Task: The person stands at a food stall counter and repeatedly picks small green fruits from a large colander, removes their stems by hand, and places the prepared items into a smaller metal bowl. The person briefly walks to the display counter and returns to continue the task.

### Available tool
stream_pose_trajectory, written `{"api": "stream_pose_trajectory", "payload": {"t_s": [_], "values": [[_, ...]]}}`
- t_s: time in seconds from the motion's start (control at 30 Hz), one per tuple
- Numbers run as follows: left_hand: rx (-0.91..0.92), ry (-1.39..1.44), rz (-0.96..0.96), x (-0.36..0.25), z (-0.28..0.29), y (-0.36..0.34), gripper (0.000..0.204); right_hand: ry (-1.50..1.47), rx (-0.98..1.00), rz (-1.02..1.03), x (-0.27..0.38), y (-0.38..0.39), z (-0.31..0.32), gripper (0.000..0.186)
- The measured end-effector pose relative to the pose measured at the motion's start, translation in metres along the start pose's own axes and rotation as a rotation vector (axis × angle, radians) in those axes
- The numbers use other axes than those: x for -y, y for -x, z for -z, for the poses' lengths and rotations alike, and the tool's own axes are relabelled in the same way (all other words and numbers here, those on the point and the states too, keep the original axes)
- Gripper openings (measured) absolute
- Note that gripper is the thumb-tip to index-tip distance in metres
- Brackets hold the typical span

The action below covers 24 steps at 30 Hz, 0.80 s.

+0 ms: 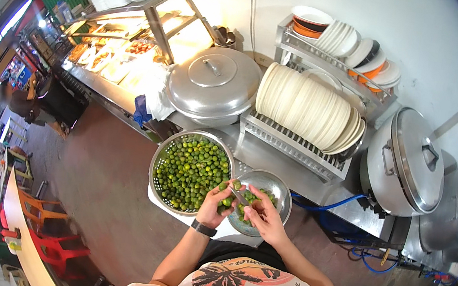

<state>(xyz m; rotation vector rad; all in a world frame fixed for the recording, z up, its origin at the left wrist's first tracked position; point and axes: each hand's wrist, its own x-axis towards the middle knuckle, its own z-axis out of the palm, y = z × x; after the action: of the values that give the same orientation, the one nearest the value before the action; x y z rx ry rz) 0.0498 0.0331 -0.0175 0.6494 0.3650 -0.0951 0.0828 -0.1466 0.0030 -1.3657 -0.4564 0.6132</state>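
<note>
A perforated steel colander [155,175] is heaped with small green citrus fruits [191,161]. Beside it at the right, a steel bowl [281,209] holds more green pieces, some partly hidden by the hands. My left hand [215,202], with a dark band on the wrist, is closed around small green fruit at the colander's right edge. My right hand [263,215] is closed on a small knife [238,194], its blade at the fruit in my left hand, over the steel bowl.
Behind stand a lidded pot [207,90], plate racks [266,125] and a lit food case [155,24]. Large pots [403,156] and blue hoses [319,206] are at right. Red and orange chairs [59,248] and a narrow counter [28,238] are at lower left.
</note>
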Motion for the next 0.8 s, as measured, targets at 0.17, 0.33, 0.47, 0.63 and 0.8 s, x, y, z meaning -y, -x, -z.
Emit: {"api": "stream_pose_trajectory", "payload": {"t_s": [0.17,0.33,0.47,0.63,0.8], "values": [[0.059,-0.172,-0.045,0.002,-0.041,0.015,0.035,-0.057,-0.027,0.097,0.024,0.008,0.001,0.048],[0.052,-0.177,-0.037,0.004,-0.061,0.02,0.029,-0.078,-0.056,0.143,0.034,0.016,0.009,0.045],[0.007,-0.23,-0.064,0.011,-0.067,0.022,0.027,-0.075,-0.069,0.184,0.03,0.021,0.012,0.047],[-0.093,-0.337,-0.19,0.016,-0.07,0.03,0.031,-0.057,-0.046,0.223,0.031,0.021,0.012,0.048],[-0.067,-0.342,-0.162,0.012,-0.076,0.034,0.032,-0.05,-0.041,0.195,0.019,0.03,0.017,0.046]]}}
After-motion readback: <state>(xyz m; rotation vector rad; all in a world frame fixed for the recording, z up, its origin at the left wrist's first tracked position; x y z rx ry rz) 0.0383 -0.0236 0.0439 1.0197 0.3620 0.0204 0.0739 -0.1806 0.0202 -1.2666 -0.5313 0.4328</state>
